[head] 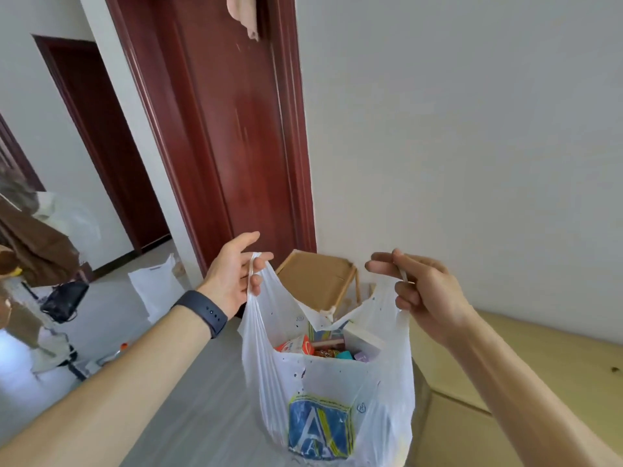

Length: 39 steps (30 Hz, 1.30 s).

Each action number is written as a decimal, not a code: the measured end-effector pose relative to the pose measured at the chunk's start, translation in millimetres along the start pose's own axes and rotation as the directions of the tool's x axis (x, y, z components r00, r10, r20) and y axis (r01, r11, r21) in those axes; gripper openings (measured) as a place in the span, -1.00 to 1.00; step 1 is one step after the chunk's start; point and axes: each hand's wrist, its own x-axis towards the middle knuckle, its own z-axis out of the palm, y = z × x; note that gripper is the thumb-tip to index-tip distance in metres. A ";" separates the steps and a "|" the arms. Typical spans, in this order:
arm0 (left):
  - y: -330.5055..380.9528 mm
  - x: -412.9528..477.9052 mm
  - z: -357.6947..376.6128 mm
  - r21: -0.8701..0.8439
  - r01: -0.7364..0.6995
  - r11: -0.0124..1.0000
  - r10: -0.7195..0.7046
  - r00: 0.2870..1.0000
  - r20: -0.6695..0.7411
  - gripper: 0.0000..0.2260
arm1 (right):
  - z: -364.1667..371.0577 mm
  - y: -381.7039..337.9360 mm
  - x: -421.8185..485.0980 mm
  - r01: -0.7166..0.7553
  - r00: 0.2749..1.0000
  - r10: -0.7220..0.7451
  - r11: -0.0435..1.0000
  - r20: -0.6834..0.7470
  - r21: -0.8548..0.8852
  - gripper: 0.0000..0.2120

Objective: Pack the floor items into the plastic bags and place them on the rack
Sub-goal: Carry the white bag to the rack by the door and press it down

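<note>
A white plastic bag (323, 392) with a blue and yellow logo hangs in front of me, its mouth pulled wide. Inside it lie several small colourful packets and boxes (323, 348). My left hand (236, 274), with a dark band on the wrist, grips the bag's left handle. My right hand (414, 284) pinches the right handle between thumb and fingers. Both hands hold the bag up above the grey floor (202, 399).
Behind the bag a brown cardboard-topped piece (317, 278) leans by the wall beside a dark red door (222, 136). A beige surface (539, 372) lies at the right. Another white bag (158, 288), a black item (64, 299) and clutter sit on the floor at left.
</note>
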 end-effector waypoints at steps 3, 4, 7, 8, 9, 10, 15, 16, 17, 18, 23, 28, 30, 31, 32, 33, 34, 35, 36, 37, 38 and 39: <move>20.3 70.2 -8.6 0.025 0.021 0.999 -0.021 1.000 -0.005 -0.53 | 18.2 3.3 68.6 0.016 1.000 -0.015 0.999 0.025 -0.051 -0.70; 27.7 92.2 -11.0 0.037 0.026 0.999 -0.026 1.000 0.002 -0.53 | 24.4 4.6 90.3 0.018 0.999 -0.016 0.998 0.028 -0.059 -0.70; 55.5 153.7 -14.3 0.041 0.011 0.999 -0.013 1.000 0.028 -0.54 | 42.6 0.2 151.0 0.036 0.999 -0.033 0.997 0.043 -0.068 -0.70; 64.7 173.9 -14.1 0.043 0.010 0.999 -0.011 1.000 0.023 -0.55 | 47.5 -1.8 170.3 0.042 0.999 -0.040 0.996 0.033 -0.078 -0.70; 73.2 193.7 -12.5 0.046 0.009 0.999 -0.010 1.000 0.022 -0.56 | 51.0 -3.2 189.4 0.054 0.998 -0.053 0.995 0.021 -0.089 -0.70; 81.1 213.1 -10.8 0.047 0.005 0.999 -0.007 1.000 0.030 -0.57 | 53.9 -3.6 207.7 0.069 0.998 -0.069 0.993 0.010 -0.098 -0.70; 106.0 309.7 -3.2 0.060 0.010 0.998 -0.015 0.997 0.081 -0.59 | 67.8 12.2 283.2 0.089 0.992 -0.097 0.990 -0.076 -0.109 -0.72; 109.8 327.3 -4.3 0.071 0.017 0.997 -0.024 0.996 0.090 -0.59 | 70.8 15.6 295.9 0.079 0.993 -0.087 0.993 -0.086 -0.093 -0.73; 113.8 348.4 -6.5 0.076 0.022 0.997 -0.030 0.994 0.109 -0.60 | 74.3 19.8 311.5 0.071 0.992 -0.080 0.994 -0.097 -0.089 -0.73; 116.5 368.8 -9.0 0.082 0.024 0.996 -0.035 0.991 0.132 -0.61 | 77.5 24.2 326.0 0.064 0.991 -0.075 0.993 -0.112 -0.098 -0.73; 123.9 458.3 -20.2 0.139 0.069 0.988 -0.098 0.973 0.211 -0.71 | 93.9 50.5 389.4 -0.021 0.967 -0.018 0.988 -0.254 -0.150 -0.73; 96.6 535.9 -33.8 0.263 0.078 0.962 -0.153 0.949 0.277 -0.91 | 108.6 93.5 440.6 -0.150 0.894 0.058 0.973 -0.445 -0.176 -0.74; 80.2 563.7 -43.1 0.319 -0.041 0.947 -0.062 0.951 0.304 -0.95 | 109.9 111.2 453.4 -0.153 0.836 0.052 0.978 -0.547 -0.141 -0.76; 74.5 574.3 -48.1 0.333 -0.122 0.935 0.010 0.948 0.319 -0.94 | 110.0 115.4 456.6 -0.143 0.809 0.027 0.978 -0.588 -0.151 -0.77; 68.3 585.9 -53.7 0.337 -0.198 0.920 0.080 0.940 0.332 -0.92 | 109.2 121.0 460.1 -0.133 0.784 -0.008 0.975 -0.621 -0.179 -0.78; 61.7 595.9 -58.9 0.342 -0.263 0.902 0.143 0.929 0.340 -0.89 | 108.5 126.4 462.2 -0.120 0.765 -0.052 0.968 -0.642 -0.221 -0.78; 52.9 604.2 -63.7 0.352 -0.309 0.884 0.182 0.919 0.349 -0.84 | 107.8 133.2 462.7 -0.105 0.749 -0.099 0.959 -0.655 -0.264 -0.79; 41.8 611.3 -68.7 0.361 -0.337 0.869 0.207 0.912 0.354 -0.74 | 107.7 140.4 462.6 -0.085 0.737 -0.145 0.949 -0.660 -0.303 -0.80; 30.2 616.1 -73.8 0.369 -0.361 0.856 0.228 0.906 0.357 -0.60 | 107.8 148.0 461.4 -0.064 0.727 -0.191 0.937 -0.659 -0.342 -0.82; 17.5 621.3 -78.1 0.382 -0.379 0.843 0.237 0.898 0.370 -0.44 | 106.9 157.8 460.6 -0.056 0.712 -0.233 0.922 -0.662 -0.384 -0.83; 5.6 626.4 -82.2 0.398 -0.395 0.828 0.231 0.887 0.399 -0.26 | 105.9 167.8 459.5 -0.060 0.690 -0.272 0.902 -0.671 -0.427 -0.81; -5.2 631.3 -85.9 0.413 -0.406 0.815 0.210 0.872 0.441 -0.10 | 105.3 177.7 458.7 -0.067 0.666 -0.307 0.883 -0.680 -0.464 -0.73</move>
